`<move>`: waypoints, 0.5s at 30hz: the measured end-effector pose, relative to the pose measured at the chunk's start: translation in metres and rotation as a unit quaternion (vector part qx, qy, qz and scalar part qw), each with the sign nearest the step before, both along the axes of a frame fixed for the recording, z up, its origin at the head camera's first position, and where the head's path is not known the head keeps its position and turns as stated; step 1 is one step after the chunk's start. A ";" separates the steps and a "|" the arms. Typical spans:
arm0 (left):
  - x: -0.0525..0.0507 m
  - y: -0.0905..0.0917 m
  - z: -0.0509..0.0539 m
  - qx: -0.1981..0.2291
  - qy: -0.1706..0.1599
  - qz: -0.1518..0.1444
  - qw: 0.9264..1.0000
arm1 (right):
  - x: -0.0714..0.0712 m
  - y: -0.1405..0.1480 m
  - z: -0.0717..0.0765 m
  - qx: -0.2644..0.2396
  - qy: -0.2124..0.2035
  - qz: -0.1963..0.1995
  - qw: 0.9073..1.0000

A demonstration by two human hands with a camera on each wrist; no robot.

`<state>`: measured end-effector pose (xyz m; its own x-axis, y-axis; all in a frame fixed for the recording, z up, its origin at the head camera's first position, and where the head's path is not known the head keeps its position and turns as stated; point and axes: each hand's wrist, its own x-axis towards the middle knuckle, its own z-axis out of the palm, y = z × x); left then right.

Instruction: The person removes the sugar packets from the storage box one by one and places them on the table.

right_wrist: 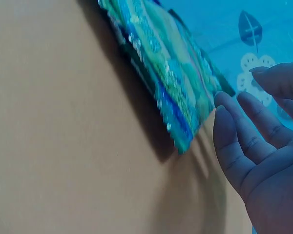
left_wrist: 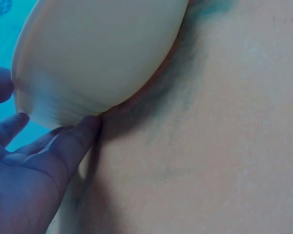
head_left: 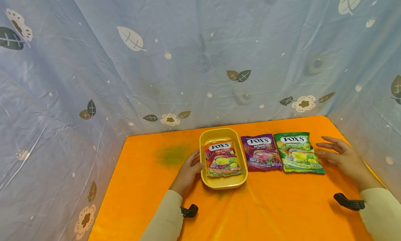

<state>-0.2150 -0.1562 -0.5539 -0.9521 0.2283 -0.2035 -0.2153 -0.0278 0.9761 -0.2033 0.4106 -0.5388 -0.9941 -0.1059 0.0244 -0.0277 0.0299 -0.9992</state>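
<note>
A yellow tray (head_left: pixel 223 186) holds an orange Fox's Fruits candy bag (head_left: pixel 221 161). At the tray's left side, my left hand (head_left: pixel 188 171) grips its edge, thumb at the rim and fingers against the outer wall. The left wrist view shows this hand (left_wrist: pixel 44 170) at the tray's pale wall (left_wrist: pixel 102 53). My right hand (head_left: pixel 347 161) is just right of a green Spring Tea bag (head_left: pixel 299 153), fingers spread and slightly bent, holding nothing. In the right wrist view, the hand (right_wrist: pixel 263 151) is beside the bag's crimped end (right_wrist: pixel 171 92).
A purple Berries bag (head_left: pixel 262 153) lies between the tray and the green bag. The orange table surface (head_left: pixel 150 199) extends left and in front of the tray. Patterned curtains (head_left: pixel 194 60) stand behind the table and at both sides.
</note>
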 end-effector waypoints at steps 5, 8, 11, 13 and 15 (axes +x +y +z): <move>0.000 0.000 0.001 0.002 0.002 -0.003 1.000 | -0.001 -0.011 0.009 -0.006 0.007 0.013 1.000; 0.000 -0.001 0.001 -0.003 0.003 -0.003 1.000 | -0.002 -0.019 0.011 -0.020 0.016 0.028 0.999; 0.000 -0.001 0.001 -0.012 0.002 0.000 1.000 | -0.002 -0.028 0.012 -0.032 0.024 0.045 0.998; 0.000 -0.001 0.000 -0.016 0.000 0.001 1.000 | -0.001 -0.034 0.013 -0.030 0.031 0.054 0.998; 0.000 -0.001 -0.001 -0.018 -0.001 0.002 1.000 | -0.001 -0.041 0.015 -0.029 0.035 0.060 0.997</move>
<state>-0.2152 -0.1568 -0.5545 -0.9525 0.2178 -0.2131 -0.2167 0.0072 0.9762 -0.2042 0.3693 -0.5239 -0.9698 -0.2209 0.1036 -0.0982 -0.0353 -0.9945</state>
